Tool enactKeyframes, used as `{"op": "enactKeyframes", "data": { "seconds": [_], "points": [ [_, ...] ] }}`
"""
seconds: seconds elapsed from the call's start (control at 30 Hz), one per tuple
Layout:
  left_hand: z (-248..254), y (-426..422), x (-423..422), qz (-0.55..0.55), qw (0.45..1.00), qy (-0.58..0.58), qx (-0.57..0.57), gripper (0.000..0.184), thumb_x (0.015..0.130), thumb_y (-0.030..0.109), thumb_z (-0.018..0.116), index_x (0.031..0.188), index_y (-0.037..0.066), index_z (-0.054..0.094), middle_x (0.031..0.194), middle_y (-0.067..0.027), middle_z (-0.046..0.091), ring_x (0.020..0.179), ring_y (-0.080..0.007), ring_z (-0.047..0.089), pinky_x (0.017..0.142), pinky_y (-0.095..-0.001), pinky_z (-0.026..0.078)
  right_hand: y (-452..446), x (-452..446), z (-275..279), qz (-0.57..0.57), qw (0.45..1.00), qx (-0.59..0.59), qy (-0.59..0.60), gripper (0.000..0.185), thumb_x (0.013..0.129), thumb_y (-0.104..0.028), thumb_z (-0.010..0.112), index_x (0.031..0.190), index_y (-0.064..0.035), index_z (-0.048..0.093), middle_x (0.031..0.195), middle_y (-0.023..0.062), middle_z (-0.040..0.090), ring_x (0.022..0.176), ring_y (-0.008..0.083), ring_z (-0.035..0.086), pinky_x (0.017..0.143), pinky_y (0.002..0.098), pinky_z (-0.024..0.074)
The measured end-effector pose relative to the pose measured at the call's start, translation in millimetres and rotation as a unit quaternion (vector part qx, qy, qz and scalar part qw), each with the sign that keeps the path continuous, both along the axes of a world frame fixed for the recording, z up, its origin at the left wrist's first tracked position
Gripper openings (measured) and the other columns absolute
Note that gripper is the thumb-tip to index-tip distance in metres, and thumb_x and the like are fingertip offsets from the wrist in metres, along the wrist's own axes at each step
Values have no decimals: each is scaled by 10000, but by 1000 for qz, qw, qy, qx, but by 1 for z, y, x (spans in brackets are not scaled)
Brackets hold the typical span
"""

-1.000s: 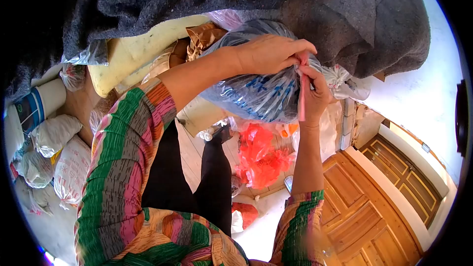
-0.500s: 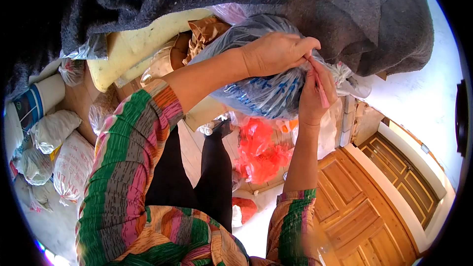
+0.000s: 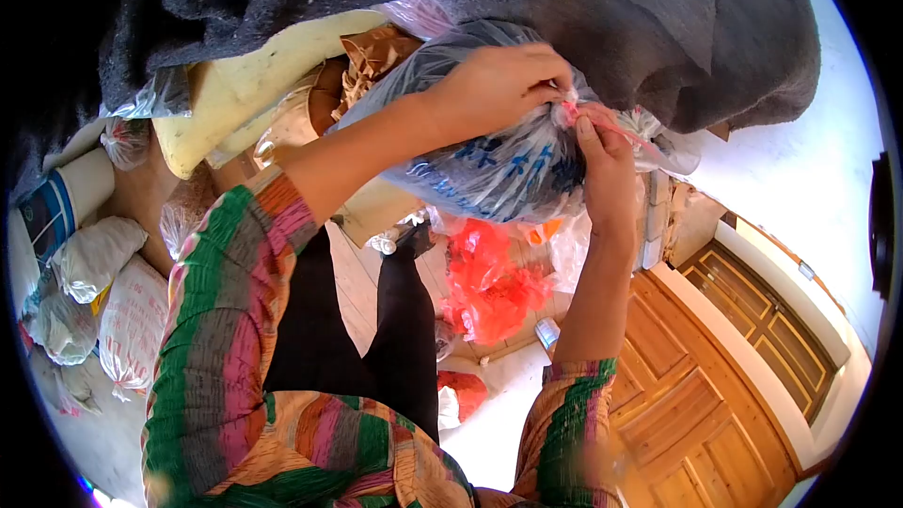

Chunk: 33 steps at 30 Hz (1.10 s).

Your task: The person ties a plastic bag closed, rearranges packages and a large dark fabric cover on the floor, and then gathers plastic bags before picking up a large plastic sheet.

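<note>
A big clear plastic bag [image 3: 489, 165] with blue printing and dark contents is gathered at its neck. Around that neck runs a pink tie strip [image 3: 570, 111]. From the left, my left hand [image 3: 513, 85] reaches over the bag, its fingers closed at the tied neck; what exactly they pinch is partly hidden. On the right side of the neck my right hand [image 3: 609, 155] pinches the pink strip between thumb and fingers, with part of it trailing right.
A dark grey blanket [image 3: 677, 28] hangs over the back. Yellow foam [image 3: 254, 71] and a brown paper bag [image 3: 376, 61] lie left of the bag. Red plastic bags [image 3: 489, 282] are below, several filled sacks [image 3: 132, 320] at left, a wooden door [image 3: 696, 395] at right.
My hands have moved apart from their close pinch: the left back leftward, the right slightly down. The pink strip now shows snug around the bag's neck.
</note>
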State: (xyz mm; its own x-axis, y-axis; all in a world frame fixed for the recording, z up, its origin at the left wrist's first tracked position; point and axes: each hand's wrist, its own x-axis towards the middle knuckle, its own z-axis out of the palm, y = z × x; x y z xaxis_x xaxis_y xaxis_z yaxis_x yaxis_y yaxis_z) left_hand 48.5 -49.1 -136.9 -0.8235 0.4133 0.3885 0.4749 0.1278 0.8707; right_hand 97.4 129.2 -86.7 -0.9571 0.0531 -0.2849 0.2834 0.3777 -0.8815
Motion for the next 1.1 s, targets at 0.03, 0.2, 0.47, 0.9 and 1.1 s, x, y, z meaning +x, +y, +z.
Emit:
{"op": "enactKeyframes", "data": {
  "seconds": [0.03, 0.2, 0.47, 0.9, 1.1],
  "points": [
    [1, -4, 3, 14, 1000, 10, 6, 192, 779, 118, 654, 958, 69, 603, 861, -67, 618, 786, -247, 612, 688, -311, 484, 0, -1, 2, -3, 1000, 2, 1, 193, 901, -157, 553, 895, 21, 627, 1017, 56, 558, 923, 138, 525, 850, 247, 388],
    [6, 0, 10, -5, 996, 93, -19, 206, 744, 165, 690, 924, 92, 622, 862, -68, 593, 750, -256, 594, 680, -324, 486, 5, -6, -8, -36, 993, -91, -71, 253, 904, -212, 565, 945, 22, 650, 927, 12, 605, 863, 77, 513, 801, 212, 388],
    [7, 7, 4, 8, 985, 102, -137, 171, 786, 205, 637, 865, 64, 580, 793, -72, 553, 721, -273, 596, 600, -359, 484, 4, -8, -9, -63, 990, -83, -95, 249, 876, -215, 614, 935, 22, 664, 881, 14, 616, 817, 74, 528, 751, 203, 402],
    [42, -9, 4, -69, 981, -85, -159, 121, 808, 143, 593, 874, 44, 570, 784, -139, 605, 712, -345, 598, 593, -422, 467, 2, -1, -17, -46, 992, -112, 29, 134, 861, -88, 616, 948, 11, 642, 954, 33, 596, 886, 104, 538, 815, 240, 415],
    [17, -21, -5, -53, 969, 8, -239, 98, 821, 134, 569, 856, 45, 550, 776, -164, 593, 742, -363, 584, 626, -431, 458, 16, 6, -30, -144, 979, -142, 16, 130, 863, -91, 616, 946, 5, 640, 867, 28, 616, 812, 85, 529, 771, 222, 411]
  ]
}}
